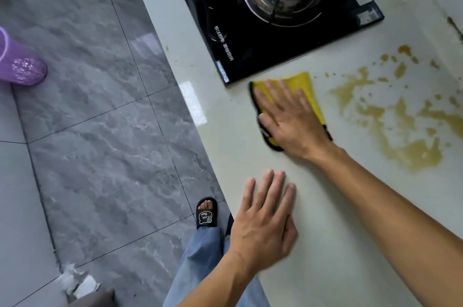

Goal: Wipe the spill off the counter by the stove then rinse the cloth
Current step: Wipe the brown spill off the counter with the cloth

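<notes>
While the right hand (290, 119) presses flat with straight fingers (275, 96) on the folded yellow cloth (304, 81), the brown liquid spill (400, 126) lies apart to its right. Left hand (265, 221) rests open-palmed on the glossy pale counter (350, 244), near the black glass stove (263, 51).

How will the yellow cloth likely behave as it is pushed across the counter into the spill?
The yellow cloth looks soft and floppy: it lies flat under the right hand, so it may bunch at its free edges. It probably slides easily on the glossy counter. Reaching the brown spill, it will likely soak up liquid and grow heavier.
</notes>
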A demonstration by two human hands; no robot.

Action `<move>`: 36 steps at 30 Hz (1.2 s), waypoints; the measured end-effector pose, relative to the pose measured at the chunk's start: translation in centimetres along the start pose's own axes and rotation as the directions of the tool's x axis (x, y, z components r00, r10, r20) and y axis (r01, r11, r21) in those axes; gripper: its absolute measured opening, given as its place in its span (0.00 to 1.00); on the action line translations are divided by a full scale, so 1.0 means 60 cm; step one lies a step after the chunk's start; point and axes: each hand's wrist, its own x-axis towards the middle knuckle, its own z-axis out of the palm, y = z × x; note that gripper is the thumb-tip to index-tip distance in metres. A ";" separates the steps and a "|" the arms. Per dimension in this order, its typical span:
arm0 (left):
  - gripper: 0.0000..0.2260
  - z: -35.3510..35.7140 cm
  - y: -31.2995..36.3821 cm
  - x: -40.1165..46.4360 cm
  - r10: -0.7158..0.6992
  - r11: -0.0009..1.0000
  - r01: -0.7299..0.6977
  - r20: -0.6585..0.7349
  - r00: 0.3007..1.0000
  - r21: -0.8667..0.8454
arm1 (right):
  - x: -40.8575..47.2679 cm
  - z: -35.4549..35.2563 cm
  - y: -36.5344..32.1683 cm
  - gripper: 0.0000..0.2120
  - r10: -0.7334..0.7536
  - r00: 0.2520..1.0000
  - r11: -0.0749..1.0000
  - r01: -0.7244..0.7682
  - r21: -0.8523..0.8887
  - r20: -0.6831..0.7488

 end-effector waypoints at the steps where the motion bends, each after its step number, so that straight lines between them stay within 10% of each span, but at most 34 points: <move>1: 0.29 0.002 0.000 -0.001 0.003 1.000 -0.003 -0.006 1.000 -0.006 | -0.014 -0.001 0.020 0.29 0.073 0.997 0.997 -0.073 -0.001 -0.001; 12: 0.31 0.010 -0.006 -0.001 0.015 1.000 -0.015 0.032 0.999 0.010 | 0.036 0.011 -0.060 0.29 -0.149 0.989 0.989 0.149 -0.013 -0.021; 20: 0.32 0.011 -0.008 -0.003 0.020 1.000 -0.020 0.013 1.000 -0.003 | -0.044 -0.009 0.105 0.28 0.459 0.884 0.888 -0.450 0.098 -0.095; 31: 0.27 -0.037 -0.006 0.018 0.029 0.999 -0.025 0.105 0.994 -0.042 | -0.067 0.015 0.080 0.29 0.415 0.899 0.910 -0.413 0.047 -0.141; 36: 0.26 -0.084 -0.050 0.125 0.122 0.992 -0.116 0.153 0.981 -0.049 | -0.076 0.014 0.126 0.29 0.587 0.789 0.810 -0.569 0.144 -0.183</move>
